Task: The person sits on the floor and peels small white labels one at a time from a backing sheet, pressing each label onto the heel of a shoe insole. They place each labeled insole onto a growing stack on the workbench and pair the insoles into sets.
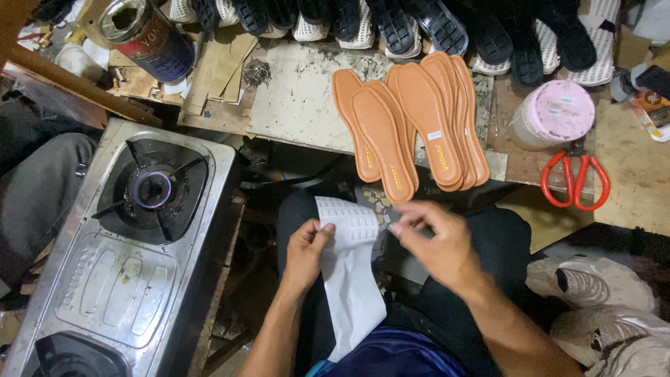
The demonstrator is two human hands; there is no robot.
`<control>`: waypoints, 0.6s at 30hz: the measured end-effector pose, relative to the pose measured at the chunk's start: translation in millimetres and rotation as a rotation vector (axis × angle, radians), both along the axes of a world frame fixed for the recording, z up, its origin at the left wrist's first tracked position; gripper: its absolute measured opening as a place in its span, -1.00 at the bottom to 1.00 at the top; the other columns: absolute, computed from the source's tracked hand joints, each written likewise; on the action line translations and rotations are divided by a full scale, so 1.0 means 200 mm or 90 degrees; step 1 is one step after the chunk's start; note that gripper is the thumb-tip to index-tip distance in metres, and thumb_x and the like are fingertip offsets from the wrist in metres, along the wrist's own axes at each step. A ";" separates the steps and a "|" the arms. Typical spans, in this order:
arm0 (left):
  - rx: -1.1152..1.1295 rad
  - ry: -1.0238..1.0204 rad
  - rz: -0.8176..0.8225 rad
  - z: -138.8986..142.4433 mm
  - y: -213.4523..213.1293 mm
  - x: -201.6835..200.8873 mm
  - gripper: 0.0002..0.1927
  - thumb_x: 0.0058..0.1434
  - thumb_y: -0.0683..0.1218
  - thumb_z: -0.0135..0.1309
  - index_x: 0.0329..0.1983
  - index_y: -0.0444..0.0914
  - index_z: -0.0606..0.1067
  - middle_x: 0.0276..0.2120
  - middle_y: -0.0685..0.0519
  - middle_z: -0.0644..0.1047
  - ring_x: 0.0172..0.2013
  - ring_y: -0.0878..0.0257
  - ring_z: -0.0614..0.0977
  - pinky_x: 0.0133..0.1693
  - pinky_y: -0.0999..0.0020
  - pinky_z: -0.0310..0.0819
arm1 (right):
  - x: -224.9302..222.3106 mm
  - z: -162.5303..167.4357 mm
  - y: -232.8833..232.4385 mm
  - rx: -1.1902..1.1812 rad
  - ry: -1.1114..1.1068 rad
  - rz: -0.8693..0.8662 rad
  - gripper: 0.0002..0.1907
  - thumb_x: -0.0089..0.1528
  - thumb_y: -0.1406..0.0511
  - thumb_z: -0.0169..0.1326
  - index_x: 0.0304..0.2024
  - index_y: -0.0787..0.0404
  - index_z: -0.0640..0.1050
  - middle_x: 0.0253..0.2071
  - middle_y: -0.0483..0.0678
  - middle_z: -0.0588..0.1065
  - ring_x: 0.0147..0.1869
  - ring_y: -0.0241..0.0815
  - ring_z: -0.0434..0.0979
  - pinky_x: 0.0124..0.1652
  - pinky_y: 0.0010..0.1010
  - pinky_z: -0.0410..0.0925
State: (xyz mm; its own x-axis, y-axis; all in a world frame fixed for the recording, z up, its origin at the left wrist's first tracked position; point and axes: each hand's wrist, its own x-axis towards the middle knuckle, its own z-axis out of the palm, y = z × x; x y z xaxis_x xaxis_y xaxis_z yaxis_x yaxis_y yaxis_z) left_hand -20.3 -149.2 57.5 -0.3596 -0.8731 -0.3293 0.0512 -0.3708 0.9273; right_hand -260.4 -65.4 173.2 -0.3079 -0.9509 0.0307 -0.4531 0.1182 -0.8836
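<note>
My left hand (306,253) grips a long white sheet of small stickers (351,276) by its left edge, over my lap. The sheet curls and hangs down toward my knees. At the sheet's upper right corner my right hand (436,241) pinches with thumb and forefinger; what is between the fingertips is too small to tell. Several tan shoe insoles (412,126) lie fanned on the worn board (300,91) just beyond my hands, some with a small label on them.
A steel gas stove (118,244) with a lit burner (153,188) stands at my left. Red-handled scissors (575,180) and a pink-lidded jar (555,112) sit at right. Dark shoe soles (419,24) line the back; a can (150,35) is at top left.
</note>
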 end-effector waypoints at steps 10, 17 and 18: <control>-0.021 0.051 -0.027 -0.13 -0.03 0.10 -0.76 0.38 -0.11 0.10 -0.42 -0.23 0.42 -0.51 0.27 0.37 -0.46 0.51 0.27 -0.41 0.52 0.14 | -0.32 -0.12 -0.33 -0.116 -0.209 -0.164 -0.56 0.23 0.48 0.22 0.15 0.42 0.46 -0.16 -0.07 0.54 -0.12 -0.37 0.54 -0.09 -0.59 0.42; -0.048 0.130 -0.045 -0.08 -0.05 0.12 -0.92 0.31 -0.16 0.05 -0.31 -0.24 0.49 -0.25 0.18 0.56 -0.20 0.44 0.51 -0.06 0.48 0.39 | -0.15 -0.11 -0.28 -0.069 -0.204 -0.097 -0.59 0.24 0.49 0.18 0.15 0.41 0.48 -0.15 -0.07 0.54 -0.10 -0.36 0.54 -0.06 -0.57 0.43; -0.046 0.144 -0.047 -0.07 -0.05 0.13 -0.93 0.31 -0.18 0.04 -0.30 -0.25 0.49 -0.21 0.16 0.55 -0.16 0.42 0.51 -0.02 0.45 0.38 | -0.11 -0.13 -0.26 -0.055 -0.206 -0.085 -0.59 0.24 0.50 0.17 0.15 0.40 0.48 -0.15 -0.07 0.55 -0.09 -0.36 0.55 -0.06 -0.57 0.43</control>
